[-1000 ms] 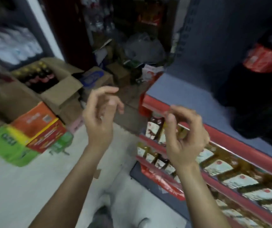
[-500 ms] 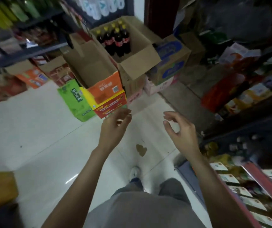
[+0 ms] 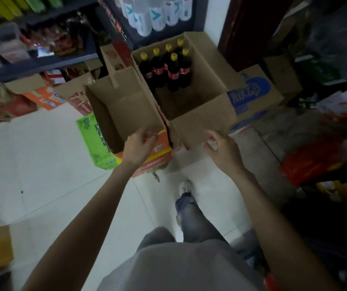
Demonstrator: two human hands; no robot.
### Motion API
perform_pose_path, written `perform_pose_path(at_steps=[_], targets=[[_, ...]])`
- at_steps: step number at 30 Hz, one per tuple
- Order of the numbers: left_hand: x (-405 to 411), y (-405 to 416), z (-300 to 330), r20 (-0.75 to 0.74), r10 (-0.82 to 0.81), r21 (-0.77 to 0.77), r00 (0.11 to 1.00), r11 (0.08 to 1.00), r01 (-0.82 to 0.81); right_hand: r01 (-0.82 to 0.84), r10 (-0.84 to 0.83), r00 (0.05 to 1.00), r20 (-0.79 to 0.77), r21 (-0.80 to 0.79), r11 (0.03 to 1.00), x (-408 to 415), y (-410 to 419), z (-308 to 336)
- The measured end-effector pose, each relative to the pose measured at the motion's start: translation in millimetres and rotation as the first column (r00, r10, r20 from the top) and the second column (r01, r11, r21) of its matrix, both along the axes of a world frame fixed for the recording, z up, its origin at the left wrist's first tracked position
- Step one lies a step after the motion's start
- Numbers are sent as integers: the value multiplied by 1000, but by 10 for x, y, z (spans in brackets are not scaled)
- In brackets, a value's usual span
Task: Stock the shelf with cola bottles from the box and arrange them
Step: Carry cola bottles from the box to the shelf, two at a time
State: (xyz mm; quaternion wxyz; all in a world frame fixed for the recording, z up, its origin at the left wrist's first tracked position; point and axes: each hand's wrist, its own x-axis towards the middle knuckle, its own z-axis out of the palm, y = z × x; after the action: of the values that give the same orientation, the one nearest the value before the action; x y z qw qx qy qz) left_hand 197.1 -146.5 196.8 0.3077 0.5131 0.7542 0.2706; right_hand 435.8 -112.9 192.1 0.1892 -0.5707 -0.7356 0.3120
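An open cardboard box (image 3: 202,122) stands on the floor ahead of me. Several cola bottles (image 3: 171,68) with yellow caps and red labels stand upright in its far left corner. The near part of the box holds nothing. My left hand (image 3: 140,147) hovers in front of the box's near flap, fingers loosely curled and holding nothing. My right hand (image 3: 221,148) hangs beside the box's near right wall, fingers relaxed and holding nothing. The shelf for the bottles is out of view.
A second open cardboard box (image 3: 122,110) stands left of the cola box, above orange (image 3: 158,156) and green (image 3: 94,139) cartons. A blue-printed carton (image 3: 252,95) sits to the right. Shelves with water bottles (image 3: 153,13) stand behind. My leg and shoe (image 3: 186,190) are on the white tiled floor.
I have turned from the shelf toward the cola box and moved closer. Both hands have come forward to the box's near edge, still holding nothing.
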Motion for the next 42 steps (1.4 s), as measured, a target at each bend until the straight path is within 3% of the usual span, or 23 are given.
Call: perform_pose_path(at_steps=[3, 10, 16, 21, 28, 32, 37, 42], targets=[[-110, 622, -57, 48, -51, -72, 998, 996, 54, 31, -32, 999, -17, -98, 995, -138, 711, -27], [-334, 2115, -381, -25, -65, -51, 998, 997, 63, 97, -103, 992, -66, -98, 990, -574, 2181, -322], [-481, 3428, -1114, -11, -94, -107, 996, 990, 92, 153, -155, 988, -1, -171, 973, -976, 3372, -952], [-563, 4063, -1708, -21, -96, -129, 995, 987, 92, 178, -179, 984, 9, -163, 970, -1266, 4055, -1578], [-477, 4436, -2268, -91, -148, -128, 985, 982, 136, 251, -255, 967, -17, -108, 962, -1507, 4472, -2215], [-368, 4493, -2436, -133, -33, -11, 991, 999, 32, 300, -300, 954, 13, -55, 952, -1593, 4537, -2357], [-349, 4441, -2433, -108, 30, 70, 994, 997, -22, 322, -328, 943, -47, -108, 941, -1603, 4501, -2309], [-522, 4159, -2073, -74, -124, 239, 990, 961, 138, 411, -403, 901, -160, 15, 912, -1497, 4032, -1809]])
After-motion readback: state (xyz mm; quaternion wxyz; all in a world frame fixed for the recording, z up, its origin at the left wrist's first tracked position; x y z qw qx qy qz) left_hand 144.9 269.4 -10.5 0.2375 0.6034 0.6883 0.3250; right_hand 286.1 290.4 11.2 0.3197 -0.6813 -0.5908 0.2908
